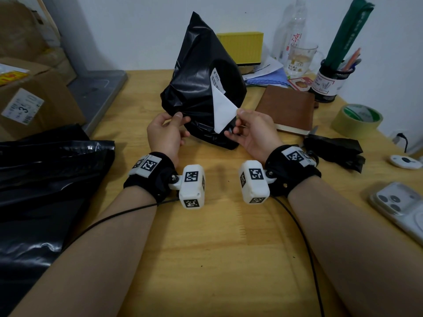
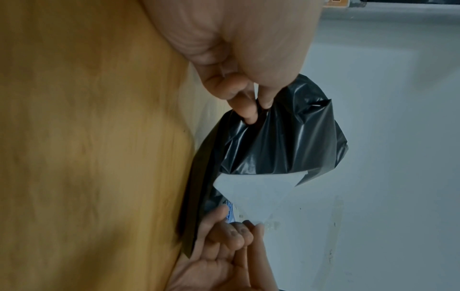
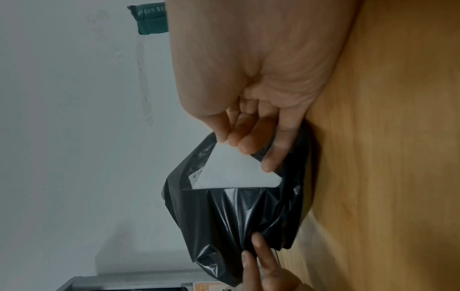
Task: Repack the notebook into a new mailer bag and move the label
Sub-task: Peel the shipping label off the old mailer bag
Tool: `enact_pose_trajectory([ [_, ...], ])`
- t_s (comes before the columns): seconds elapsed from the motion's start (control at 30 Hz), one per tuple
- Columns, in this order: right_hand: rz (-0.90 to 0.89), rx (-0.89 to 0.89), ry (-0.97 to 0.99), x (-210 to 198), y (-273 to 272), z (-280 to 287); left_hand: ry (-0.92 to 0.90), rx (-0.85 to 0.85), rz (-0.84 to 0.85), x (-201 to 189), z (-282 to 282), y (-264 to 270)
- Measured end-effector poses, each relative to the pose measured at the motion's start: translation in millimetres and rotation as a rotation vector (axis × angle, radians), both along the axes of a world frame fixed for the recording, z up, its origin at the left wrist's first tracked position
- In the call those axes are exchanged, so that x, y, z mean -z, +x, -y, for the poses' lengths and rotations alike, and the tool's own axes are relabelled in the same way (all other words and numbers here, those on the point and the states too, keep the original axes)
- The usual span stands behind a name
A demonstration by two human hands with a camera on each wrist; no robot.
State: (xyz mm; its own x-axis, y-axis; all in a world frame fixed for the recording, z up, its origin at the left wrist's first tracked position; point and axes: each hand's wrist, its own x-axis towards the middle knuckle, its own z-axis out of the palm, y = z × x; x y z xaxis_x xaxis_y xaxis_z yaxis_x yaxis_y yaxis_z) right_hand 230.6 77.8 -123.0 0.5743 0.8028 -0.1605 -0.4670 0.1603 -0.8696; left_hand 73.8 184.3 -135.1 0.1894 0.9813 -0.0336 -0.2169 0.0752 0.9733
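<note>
A crumpled black mailer bag (image 1: 201, 72) stands up off the wooden desk (image 1: 217, 248) between my hands. My left hand (image 1: 176, 118) pinches a fold of its black plastic (image 2: 273, 137) at the lower left. My right hand (image 1: 235, 123) pinches the loose corner of the white label (image 1: 223, 110), which is partly peeled off the bag; its printed upper end still sticks to the plastic. The label's blank back (image 3: 234, 173) faces me. A brown notebook (image 1: 288, 108) lies flat on the desk to the right.
More black mailer bags (image 1: 45, 179) lie at the left edge. Cardboard boxes (image 1: 29, 97) stand at the far left. A tape roll (image 1: 357, 120), scissors with a black plastic scrap (image 1: 336, 149), a pen holder (image 1: 332, 81), a glass mug (image 1: 302, 58) and a phone (image 1: 398, 207) crowd the right side.
</note>
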Motion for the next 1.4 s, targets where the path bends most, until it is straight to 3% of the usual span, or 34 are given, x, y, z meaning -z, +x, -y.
enact_pose_trajectory([
  [1.4,0.028,0.161,0.001,0.8,4.9,-0.4,-0.03,-0.014,0.043,0.6,-0.8,0.6],
])
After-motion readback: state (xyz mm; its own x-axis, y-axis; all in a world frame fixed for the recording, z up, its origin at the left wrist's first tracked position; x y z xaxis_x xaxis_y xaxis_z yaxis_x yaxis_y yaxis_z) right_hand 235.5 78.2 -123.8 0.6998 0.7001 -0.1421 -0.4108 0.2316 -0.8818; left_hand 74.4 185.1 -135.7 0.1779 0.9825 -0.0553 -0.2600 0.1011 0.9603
